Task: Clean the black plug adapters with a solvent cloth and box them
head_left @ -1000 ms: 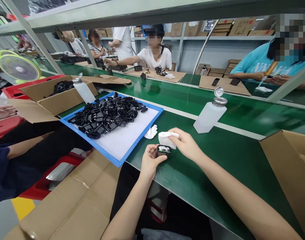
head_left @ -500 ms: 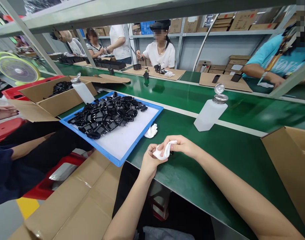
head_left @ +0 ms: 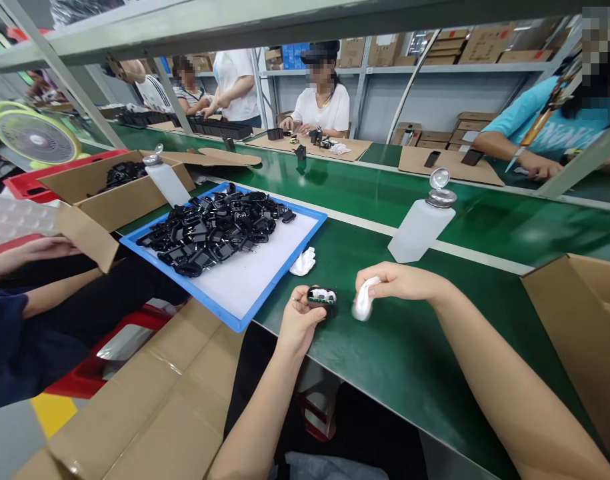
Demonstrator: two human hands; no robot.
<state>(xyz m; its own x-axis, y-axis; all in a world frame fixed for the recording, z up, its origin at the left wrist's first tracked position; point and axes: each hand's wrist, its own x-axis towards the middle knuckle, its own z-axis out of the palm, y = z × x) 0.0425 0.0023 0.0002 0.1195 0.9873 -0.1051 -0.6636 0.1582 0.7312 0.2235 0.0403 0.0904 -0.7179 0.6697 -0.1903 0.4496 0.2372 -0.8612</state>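
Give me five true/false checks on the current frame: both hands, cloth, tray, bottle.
1. The left hand holds a small black part. True.
2. The right hand is empty. False: it grips a white cloth.
3. The white cloth covers the black part. False: it is beside it, apart.
4. A pile of black parts lies in the blue tray. True.
5. The pump bottle stands in the blue tray. False: it stands on the green belt, right of the tray.

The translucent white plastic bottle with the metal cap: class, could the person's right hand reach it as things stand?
Probably yes: the right hand, gripping a crumpled white cloth, is near the bottle, with only bare green belt between them.
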